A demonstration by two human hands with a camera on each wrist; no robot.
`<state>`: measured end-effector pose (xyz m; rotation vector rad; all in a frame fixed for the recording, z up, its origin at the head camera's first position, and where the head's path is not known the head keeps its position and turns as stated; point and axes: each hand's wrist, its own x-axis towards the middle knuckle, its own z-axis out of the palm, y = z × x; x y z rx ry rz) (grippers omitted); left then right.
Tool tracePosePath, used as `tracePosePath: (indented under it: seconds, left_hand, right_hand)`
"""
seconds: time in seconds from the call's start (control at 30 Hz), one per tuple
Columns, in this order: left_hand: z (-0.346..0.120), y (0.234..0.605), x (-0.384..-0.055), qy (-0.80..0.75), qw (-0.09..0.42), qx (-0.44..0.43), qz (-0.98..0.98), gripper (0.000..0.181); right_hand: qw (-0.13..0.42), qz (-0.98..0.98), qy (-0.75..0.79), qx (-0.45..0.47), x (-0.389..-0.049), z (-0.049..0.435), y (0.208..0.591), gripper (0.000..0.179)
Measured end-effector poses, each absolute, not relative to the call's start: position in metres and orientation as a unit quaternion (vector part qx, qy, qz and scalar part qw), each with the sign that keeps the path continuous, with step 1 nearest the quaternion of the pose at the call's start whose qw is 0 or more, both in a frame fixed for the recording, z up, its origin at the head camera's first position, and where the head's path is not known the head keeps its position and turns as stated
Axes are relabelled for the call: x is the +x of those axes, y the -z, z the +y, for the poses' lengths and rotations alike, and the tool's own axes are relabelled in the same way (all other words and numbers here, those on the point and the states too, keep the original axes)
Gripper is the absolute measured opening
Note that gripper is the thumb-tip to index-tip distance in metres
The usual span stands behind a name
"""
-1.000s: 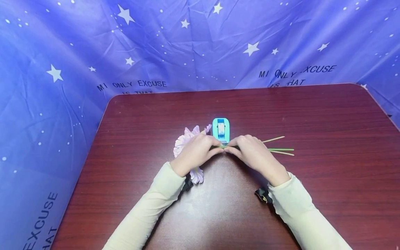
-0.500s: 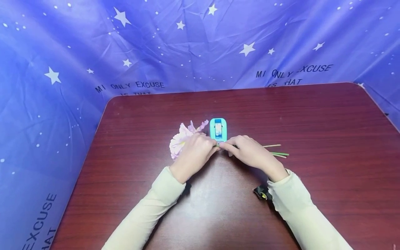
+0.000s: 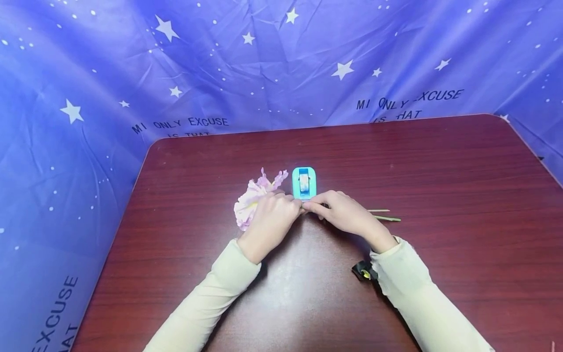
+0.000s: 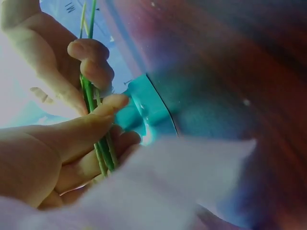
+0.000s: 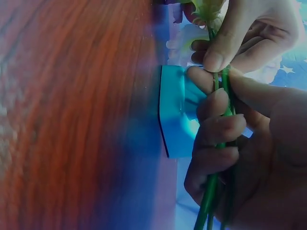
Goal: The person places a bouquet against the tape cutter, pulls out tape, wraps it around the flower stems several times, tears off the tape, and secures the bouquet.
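Observation:
My left hand [image 3: 273, 215] grips the green stems [image 5: 207, 201] of pale lilac artificial flowers [image 3: 246, 205] just below the blooms. Those blooms stick out to the left, partly behind that hand. Close beside it, my right hand [image 3: 347, 212] has its fingers curled round the same stems, as the right wrist view shows. Thumbs and fingertips of both hands almost meet. The stem ends [image 3: 389, 219] reach out to the right, past the right hand. Right behind the fingertips stands a turquoise tape dispenser [image 3: 313, 183] with a roll in it. A blurred petal [image 4: 158, 187] covers the lower left wrist view.
All this is on a dark red wood-grain table [image 3: 440, 171] with rounded far corners. A blue curtain [image 3: 264, 73] with stars and lettering hangs behind and to the left. A black wrist strap piece [image 3: 362, 270] shows by the right cuff.
The left hand has rolled over, turning the blooms; the lower bloom near its wrist is now hidden. The spread stem ends have drawn closer together. The dispenser stays put while the head view shifts slightly.

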<state>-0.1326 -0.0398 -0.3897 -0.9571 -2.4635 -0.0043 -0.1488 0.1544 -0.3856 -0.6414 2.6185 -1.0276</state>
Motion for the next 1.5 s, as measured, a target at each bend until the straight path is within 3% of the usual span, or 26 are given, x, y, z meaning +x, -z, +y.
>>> tracePosePath:
  seconds: [0.4,1.23,1.5]
  left_hand:
    - [-0.0377,0.3888,-0.1307,0.004,0.240,-0.343,-0.908,0.017]
    - [-0.0364,0.3874,-0.1274,-0.003,0.253,-0.345,-0.904,0.031]
    - [-0.0353,0.3863,-0.1229,0.010,0.251,-0.366,-0.896,0.032]
  right_hand:
    - [0.155,0.884,0.393,-0.200,-0.1516,0.1521,0.3864,0.031]
    - [0.103,0.910,0.352,-0.196,-0.1451,0.1555,0.3814,0.015]
    - [0.108,0.904,0.338,-0.239,-0.1444,0.1599,0.3780,0.014]
